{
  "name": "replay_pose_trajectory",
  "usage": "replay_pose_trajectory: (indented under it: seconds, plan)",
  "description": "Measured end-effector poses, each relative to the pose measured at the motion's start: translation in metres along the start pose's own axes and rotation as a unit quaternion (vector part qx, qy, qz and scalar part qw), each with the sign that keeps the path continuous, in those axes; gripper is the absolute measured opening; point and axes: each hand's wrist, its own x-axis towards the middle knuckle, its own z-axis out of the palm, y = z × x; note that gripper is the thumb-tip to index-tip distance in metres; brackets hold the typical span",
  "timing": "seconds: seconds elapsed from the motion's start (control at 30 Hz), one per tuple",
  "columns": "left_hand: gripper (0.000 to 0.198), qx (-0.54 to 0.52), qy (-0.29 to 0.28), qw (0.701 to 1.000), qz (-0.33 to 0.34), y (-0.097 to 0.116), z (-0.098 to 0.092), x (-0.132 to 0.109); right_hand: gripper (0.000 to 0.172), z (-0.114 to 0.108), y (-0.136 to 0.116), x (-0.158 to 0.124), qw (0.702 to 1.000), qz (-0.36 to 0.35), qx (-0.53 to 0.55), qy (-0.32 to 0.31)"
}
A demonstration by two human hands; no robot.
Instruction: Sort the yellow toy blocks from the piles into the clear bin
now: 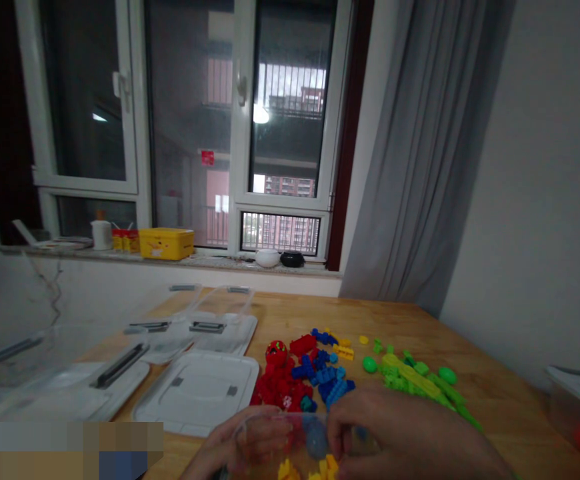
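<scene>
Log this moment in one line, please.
left hand: touching clear container; right hand: at its rim, grip unclear; inside: yellow blocks; beyond: red pieces, blue pieces

Lower centre: I count one bare left hand (pixel 244 430) and one bare right hand (pixel 400 427). Lower right: two smooth green rounded plastic pieces (pixel 370 365) (pixel 447 375). Middle left: one yellow rectangular plastic box (pixel 166 244). Centre: one round white pot (pixel 267 258), one round black pot (pixel 292 259).
</scene>
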Motion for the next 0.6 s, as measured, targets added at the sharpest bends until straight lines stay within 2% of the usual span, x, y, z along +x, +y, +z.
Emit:
replay_pose_trajectory:
  seconds: [0.13,0.3,0.5,0.6]
  plan:
    - [0.040,0.030,0.008,0.999,0.015,0.002,0.000,0.000,0.017,0.004,0.005,0.000,1.000,-0.002,-0.007,-0.003]
    - [0.038,0.066,0.004,0.998,-0.023,0.008,-0.001,0.002,0.016,0.007,0.012,0.002,1.000,-0.019,-0.006,-0.016]
    - [0.044,0.075,0.016,0.997,0.009,0.011,0.010,-0.003,0.011,0.002,0.011,0.004,1.000,-0.030,0.005,-0.002]
    - [0.045,0.071,0.005,0.997,0.004,0.011,0.012,-0.004,0.016,-0.002,0.010,0.008,0.998,-0.058,0.023,-0.004]
